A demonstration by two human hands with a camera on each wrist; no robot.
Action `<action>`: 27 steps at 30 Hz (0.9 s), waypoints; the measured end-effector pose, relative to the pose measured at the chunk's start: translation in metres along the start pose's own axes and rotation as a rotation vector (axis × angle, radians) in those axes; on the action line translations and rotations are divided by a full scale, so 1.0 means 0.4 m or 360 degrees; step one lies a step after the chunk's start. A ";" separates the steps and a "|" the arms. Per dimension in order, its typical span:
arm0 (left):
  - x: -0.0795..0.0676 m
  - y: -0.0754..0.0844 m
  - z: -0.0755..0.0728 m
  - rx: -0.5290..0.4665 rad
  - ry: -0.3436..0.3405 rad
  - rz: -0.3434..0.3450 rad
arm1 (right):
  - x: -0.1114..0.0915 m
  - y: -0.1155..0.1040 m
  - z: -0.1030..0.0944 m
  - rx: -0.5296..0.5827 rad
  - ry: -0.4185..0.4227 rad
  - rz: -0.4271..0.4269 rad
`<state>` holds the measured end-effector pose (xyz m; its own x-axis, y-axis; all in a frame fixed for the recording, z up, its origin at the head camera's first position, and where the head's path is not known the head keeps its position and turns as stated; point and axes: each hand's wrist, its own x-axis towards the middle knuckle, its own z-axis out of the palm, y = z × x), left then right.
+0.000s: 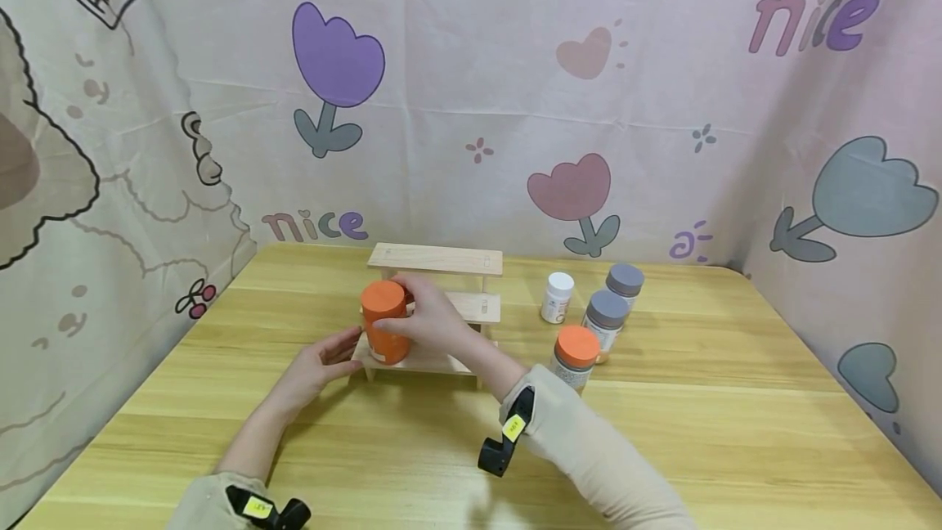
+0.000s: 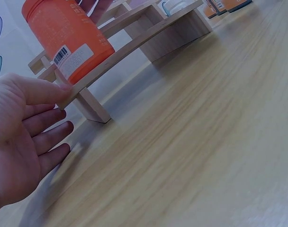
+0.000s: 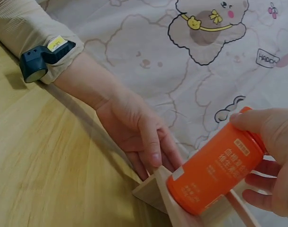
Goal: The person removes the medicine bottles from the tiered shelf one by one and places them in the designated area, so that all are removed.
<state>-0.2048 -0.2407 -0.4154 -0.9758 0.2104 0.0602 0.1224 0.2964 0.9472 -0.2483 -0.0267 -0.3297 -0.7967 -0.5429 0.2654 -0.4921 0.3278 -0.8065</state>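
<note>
An orange pill bottle (image 1: 386, 338) with an orange lid stands at the left end of the lowest step of a small wooden tiered rack (image 1: 436, 258). My right hand (image 1: 434, 317) grips it near the top, thumb on the near side and fingers round the back. The bottle's printed label faces the right wrist view. At the rack's left end is my left hand (image 1: 312, 370), its thumb (image 2: 49, 91) touching the corner of the lowest step. The other fingers of that hand extend loosely beside and below the board.
Right of the rack stand a small white bottle (image 1: 558, 298), two bottles with grey lids, the nearer one (image 1: 605, 321) in front of the other (image 1: 625, 279), and an orange-lidded bottle (image 1: 576, 354). A printed curtain (image 1: 456, 88) hangs behind the wooden table (image 1: 721, 432).
</note>
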 end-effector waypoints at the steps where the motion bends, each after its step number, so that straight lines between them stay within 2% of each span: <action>1: 0.000 0.000 0.000 0.0001 -0.0001 0.0000 | -0.001 0.000 0.001 -0.0003 0.0006 -0.0003; 15: 0.000 -0.002 -0.002 -0.0009 -0.0012 -0.0007 | -0.032 0.004 -0.014 -0.0032 0.0055 -0.0022; 27: 0.000 -0.001 0.000 -0.0048 -0.0021 -0.0021 | -0.089 0.021 -0.058 -0.0089 0.0130 -0.0074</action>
<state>-0.2048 -0.2410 -0.4159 -0.9747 0.2191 0.0437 0.1037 0.2708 0.9570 -0.2323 0.0135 -0.3336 -0.7973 -0.4946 0.3460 -0.5463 0.3474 -0.7621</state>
